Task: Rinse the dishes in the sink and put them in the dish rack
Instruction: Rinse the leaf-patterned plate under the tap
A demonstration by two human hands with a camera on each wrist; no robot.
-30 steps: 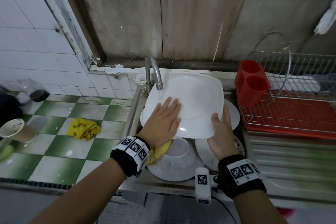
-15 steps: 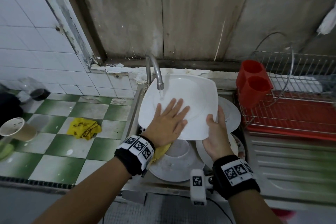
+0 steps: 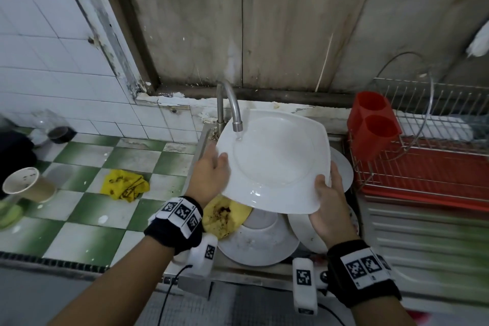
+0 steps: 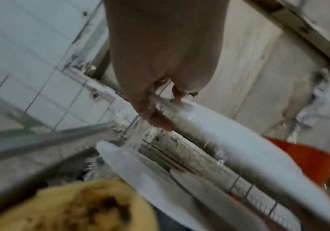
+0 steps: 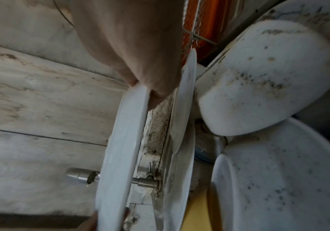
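- Both grips are on the square plate (image 3: 275,161): my right hand (image 3: 326,204) pinches its near right corner, thumb on the face and fingers behind, while my left hand (image 3: 211,174) holds the left edge with the thumb on the front and fingers curled behind it.
- I'm holding the plate tilted, face toward me, above the sink (image 3: 205,140), directly under the tap (image 3: 232,108), whose stream lands on the upper left of the face.
- The dish rack (image 3: 423,167) lies to the right of the plate, just beside the sink, so my right hand is the nearer one for the carry; I judge the plate would go in on edge, swung rightward past the red cutlery cups (image 3: 373,124).
- Below the plate, more dirty plates (image 3: 254,243) and a stained yellow sponge (image 3: 225,216) sit in the sink; several are speckled in the right wrist view.
- To the left, the green-and-white tiled tabletop (image 3: 87,209) carries a crumpled yellow cloth (image 3: 124,185) and a paper cup (image 3: 26,184); white wall tiles and worn wooden boards stand behind.
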